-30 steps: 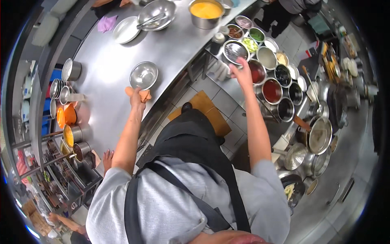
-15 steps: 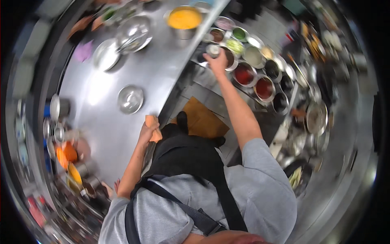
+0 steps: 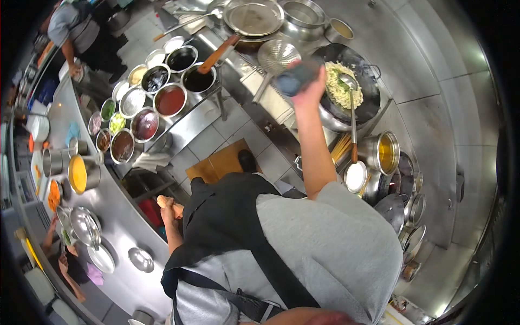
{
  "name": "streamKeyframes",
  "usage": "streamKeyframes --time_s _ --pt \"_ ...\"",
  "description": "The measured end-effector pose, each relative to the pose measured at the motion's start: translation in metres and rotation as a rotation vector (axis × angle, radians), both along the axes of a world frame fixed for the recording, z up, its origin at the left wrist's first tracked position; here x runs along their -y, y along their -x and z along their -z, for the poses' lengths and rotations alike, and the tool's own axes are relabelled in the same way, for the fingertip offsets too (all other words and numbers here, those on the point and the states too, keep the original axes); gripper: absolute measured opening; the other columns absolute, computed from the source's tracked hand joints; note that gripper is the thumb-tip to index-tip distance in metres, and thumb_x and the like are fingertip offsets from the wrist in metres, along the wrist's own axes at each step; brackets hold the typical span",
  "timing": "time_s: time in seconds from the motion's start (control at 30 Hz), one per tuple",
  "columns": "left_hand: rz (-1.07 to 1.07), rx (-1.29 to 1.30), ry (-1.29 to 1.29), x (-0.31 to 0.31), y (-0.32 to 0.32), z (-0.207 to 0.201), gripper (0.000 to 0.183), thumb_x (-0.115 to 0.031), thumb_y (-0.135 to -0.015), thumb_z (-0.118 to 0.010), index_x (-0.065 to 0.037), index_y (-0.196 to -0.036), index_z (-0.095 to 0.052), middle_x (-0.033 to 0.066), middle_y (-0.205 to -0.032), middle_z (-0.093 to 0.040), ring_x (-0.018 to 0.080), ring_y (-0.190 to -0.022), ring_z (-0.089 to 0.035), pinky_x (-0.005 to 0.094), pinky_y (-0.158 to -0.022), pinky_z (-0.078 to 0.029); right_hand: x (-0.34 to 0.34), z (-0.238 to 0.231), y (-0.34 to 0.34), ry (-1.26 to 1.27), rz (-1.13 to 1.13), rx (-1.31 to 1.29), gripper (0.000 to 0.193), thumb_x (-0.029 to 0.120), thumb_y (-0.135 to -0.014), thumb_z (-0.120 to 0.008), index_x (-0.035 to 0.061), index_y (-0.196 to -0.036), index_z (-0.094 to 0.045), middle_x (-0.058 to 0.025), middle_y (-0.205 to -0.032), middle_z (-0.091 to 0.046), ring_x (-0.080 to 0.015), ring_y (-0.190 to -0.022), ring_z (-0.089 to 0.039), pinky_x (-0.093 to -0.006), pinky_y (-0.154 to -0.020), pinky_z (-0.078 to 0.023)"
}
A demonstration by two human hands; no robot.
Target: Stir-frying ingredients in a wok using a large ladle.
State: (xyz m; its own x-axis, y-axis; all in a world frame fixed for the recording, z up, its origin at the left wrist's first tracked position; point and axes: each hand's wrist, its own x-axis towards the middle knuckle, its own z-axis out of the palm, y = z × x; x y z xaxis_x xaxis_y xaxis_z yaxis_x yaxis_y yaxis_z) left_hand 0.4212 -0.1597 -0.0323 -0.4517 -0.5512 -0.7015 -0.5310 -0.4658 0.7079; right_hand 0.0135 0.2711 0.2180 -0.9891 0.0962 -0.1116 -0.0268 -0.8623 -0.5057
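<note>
My right hand [image 3: 312, 96] is wrapped round a dark grey, blurred cylindrical container [image 3: 297, 78], held tilted at the left side of a black wok [image 3: 371, 92]. Pale yellow food with green bits [image 3: 338, 89], which looks like rice, lies in the wok. A ladle [image 3: 353, 116] rests with its bowl in this food and its wooden handle end over the near rim. Down by my left side, my left hand [image 3: 172, 210] grips a folded pale orange cloth [image 3: 162, 201]. Motion smears the container's ends, so its opening is not clear.
Left of the wok are a wire skimmer [image 3: 279, 57] and several sauce pots [image 3: 170, 100]. An oil pot [image 3: 387, 153] stands near the wok's right. A steel bowl [image 3: 141, 260] sits on the left counter [image 3: 122, 227]. Another person [image 3: 81, 32] stands at the far left.
I have turned right, from the counter and sauce pots toward the wok. My right hand has carried the container from beside the pots to the wok. The left hand still holds the cloth.
</note>
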Motion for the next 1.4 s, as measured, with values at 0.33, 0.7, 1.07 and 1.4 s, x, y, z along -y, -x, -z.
streamKeyframes --time_s 0.33,0.7,1.07,1.4 --pt "0.229 -0.025 0.096 -0.068 0.108 -0.005 0.03 -0.012 -0.082 -0.071 -0.003 -0.108 -0.059 0.0043 -0.094 -0.062 0.0179 -0.083 -0.062 0.0317 -0.074 -0.051 -0.273 0.113 0.158 0.52 -0.519 0.321 0.042 0.023 -0.089 -0.056 -0.0082 -0.117 -0.051 -0.0279 -0.113 -0.052 -0.0396 -0.098 -0.058 -0.0443 -0.087 -0.054" --pt "0.081 -0.014 -0.102 -0.079 0.105 -0.028 0.033 -0.032 -0.079 -0.073 -0.009 -0.098 -0.059 -0.0006 -0.078 -0.057 0.0131 -0.063 -0.057 0.0285 -0.055 -0.045 -0.264 0.123 0.144 -0.295 0.175 0.344 0.026 0.025 -0.096 -0.051 0.0038 -0.108 -0.06 -0.0116 -0.103 -0.067 -0.0297 -0.095 -0.064 -0.0475 -0.086 -0.054" --pt "-0.525 -0.409 -0.231 -0.066 0.061 -0.065 0.026 -0.016 -0.085 -0.06 0.003 -0.102 -0.054 0.0138 -0.081 -0.064 0.0269 -0.066 -0.067 0.0387 -0.058 -0.056 0.077 0.037 0.012 -0.885 0.075 -0.191 0.054 0.003 -0.079 -0.077 -0.0051 -0.123 -0.048 -0.0161 -0.117 -0.059 -0.0248 -0.1 -0.061 -0.0362 -0.089 -0.052" --pt "-0.708 -0.665 -0.086 0.014 -0.057 -0.089 0.045 -0.007 -0.082 -0.059 0.003 -0.123 -0.045 0.0147 -0.1 -0.062 0.025 -0.086 -0.065 0.0389 -0.073 -0.057 0.467 0.085 -0.147 -0.651 -0.827 -0.38 0.056 -0.004 -0.076 -0.077 -0.0002 -0.125 -0.05 -0.0079 -0.116 -0.058 -0.0188 -0.102 -0.058 -0.031 -0.09 -0.047"
